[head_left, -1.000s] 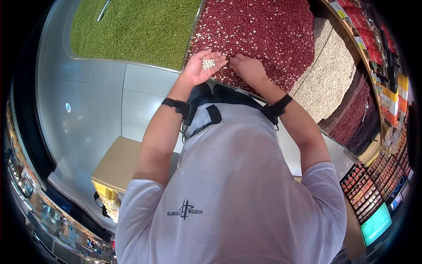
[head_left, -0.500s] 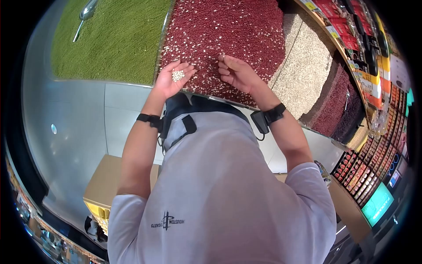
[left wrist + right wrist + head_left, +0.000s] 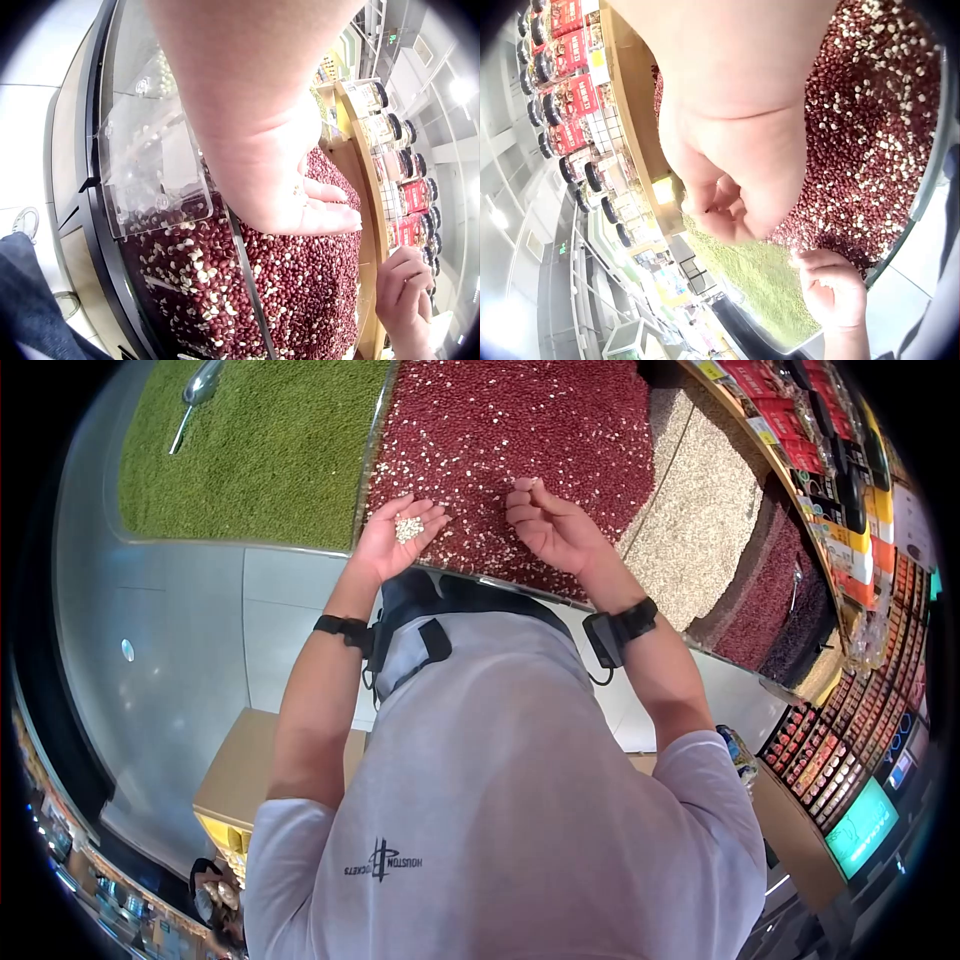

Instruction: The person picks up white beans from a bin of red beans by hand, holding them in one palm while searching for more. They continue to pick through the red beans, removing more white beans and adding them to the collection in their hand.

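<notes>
Palm up, my left hand (image 3: 382, 540) carries a small heap of white grains (image 3: 408, 529), its fingers extended over the near left part of the red beans (image 3: 480, 435). Many more white grains lie scattered among those beans. To the right, my right hand (image 3: 562, 532) is raised over the same bin, fingers curled and thumb against the index fingertip. A pale speck, like a single white grain, shows at that pinch. In the right wrist view the back of the hand (image 3: 742, 165) covers most of the fingertips.
Green beans (image 3: 250, 460) with a metal scoop (image 3: 200, 385) fill the bin at left, behind a clear divider (image 3: 372, 455). Pale grain (image 3: 700, 510) and darker beans (image 3: 745, 590) lie right. Packaged goods (image 3: 800, 440) line a wooden ledge. A cardboard box (image 3: 235, 770) stands lower left.
The right hand, earlier down at the beans beside the left fingertips, has lifted and moved right, turning its fingers upward. The left hand keeps its heap. The head view has shifted.
</notes>
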Demonstrator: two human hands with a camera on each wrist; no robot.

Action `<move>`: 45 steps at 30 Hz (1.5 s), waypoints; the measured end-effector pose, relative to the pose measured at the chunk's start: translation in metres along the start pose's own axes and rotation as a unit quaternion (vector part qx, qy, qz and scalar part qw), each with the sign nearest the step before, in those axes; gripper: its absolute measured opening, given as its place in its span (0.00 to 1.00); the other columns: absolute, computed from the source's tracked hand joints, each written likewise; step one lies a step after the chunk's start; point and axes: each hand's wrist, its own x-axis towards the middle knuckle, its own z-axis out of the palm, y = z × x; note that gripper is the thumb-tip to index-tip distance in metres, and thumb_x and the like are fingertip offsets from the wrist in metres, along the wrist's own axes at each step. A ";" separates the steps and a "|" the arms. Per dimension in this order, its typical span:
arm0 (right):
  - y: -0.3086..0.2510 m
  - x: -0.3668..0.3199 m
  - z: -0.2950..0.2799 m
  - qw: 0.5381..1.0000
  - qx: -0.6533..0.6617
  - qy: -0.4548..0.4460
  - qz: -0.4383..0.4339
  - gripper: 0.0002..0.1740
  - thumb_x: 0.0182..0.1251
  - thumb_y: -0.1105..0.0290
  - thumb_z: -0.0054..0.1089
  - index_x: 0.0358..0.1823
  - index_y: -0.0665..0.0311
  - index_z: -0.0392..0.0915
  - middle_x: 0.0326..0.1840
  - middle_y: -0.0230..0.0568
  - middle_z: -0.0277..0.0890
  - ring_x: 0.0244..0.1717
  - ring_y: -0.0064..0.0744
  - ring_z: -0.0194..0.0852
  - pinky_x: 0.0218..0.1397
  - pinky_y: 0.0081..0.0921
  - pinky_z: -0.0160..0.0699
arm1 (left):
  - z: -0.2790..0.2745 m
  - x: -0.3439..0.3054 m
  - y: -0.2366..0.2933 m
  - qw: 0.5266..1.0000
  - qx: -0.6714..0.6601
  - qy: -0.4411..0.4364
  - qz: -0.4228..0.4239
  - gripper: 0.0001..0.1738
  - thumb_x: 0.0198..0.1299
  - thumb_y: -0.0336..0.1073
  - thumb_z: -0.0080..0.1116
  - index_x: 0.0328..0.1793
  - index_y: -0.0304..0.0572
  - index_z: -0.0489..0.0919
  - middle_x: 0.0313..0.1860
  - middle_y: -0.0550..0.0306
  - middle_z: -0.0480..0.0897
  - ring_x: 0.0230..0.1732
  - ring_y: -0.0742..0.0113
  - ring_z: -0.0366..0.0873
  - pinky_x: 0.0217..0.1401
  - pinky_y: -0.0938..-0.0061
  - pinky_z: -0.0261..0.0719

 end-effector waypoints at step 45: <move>0.008 0.030 0.027 0.303 -0.877 0.173 -0.329 0.07 0.59 0.70 0.65 0.40 0.57 0.83 0.34 0.37 0.82 0.36 0.40 0.77 0.44 0.33 0.76 | -0.003 -0.005 0.000 0.991 0.000 -0.134 -0.017 0.29 0.74 0.42 0.39 0.67 0.17 0.61 0.65 0.28 0.69 0.69 0.41 0.67 0.73 0.61 0.70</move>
